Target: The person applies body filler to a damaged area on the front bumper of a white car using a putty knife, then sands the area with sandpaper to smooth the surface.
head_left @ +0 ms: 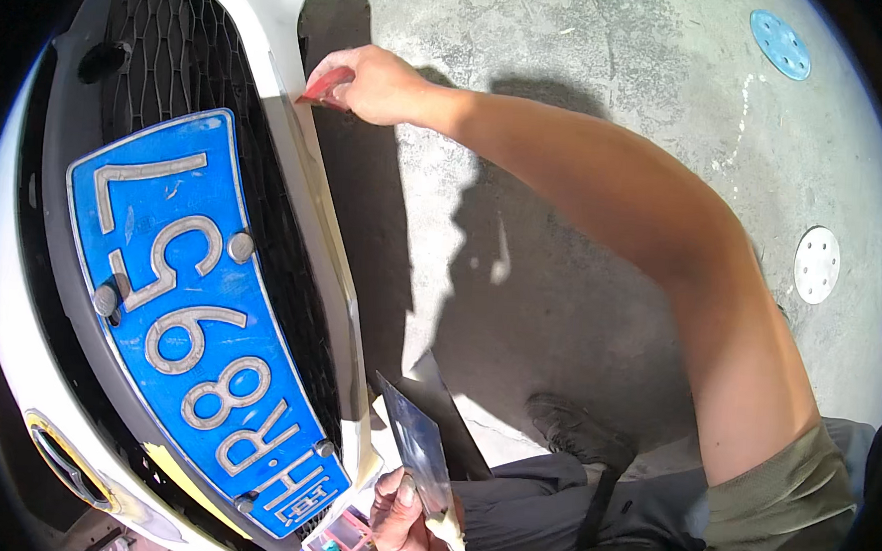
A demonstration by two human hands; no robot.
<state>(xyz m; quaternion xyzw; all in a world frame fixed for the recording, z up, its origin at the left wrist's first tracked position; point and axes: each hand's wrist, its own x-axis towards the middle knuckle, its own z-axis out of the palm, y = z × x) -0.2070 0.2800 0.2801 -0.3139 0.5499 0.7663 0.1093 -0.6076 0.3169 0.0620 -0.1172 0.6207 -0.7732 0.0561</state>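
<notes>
My right hand (376,85) reaches across to the white car bumper (316,184), its fingers closed on a small red spreader (329,88). The spreader's edge meets the bumper's rim, or nearly so. Low in the picture, my left hand (403,521) grips a putty knife (418,436) with a broad shiny blade, thumb on its face. A pale tapered part of it shows below the thumb; whether that is handle or putty I cannot tell. The blade stands close to the bumper's lower end. A blue licence plate (179,232) is bolted over the black mesh grille (169,47).
On the concrete floor (592,54) lie a blue sanding disc (780,44) and a white sanding disc (817,265). A pink-edged clear box (339,540) sits by my left hand. My shoe (577,430) is below my right arm. Yellow filler (195,487) marks the bumper beside the plate.
</notes>
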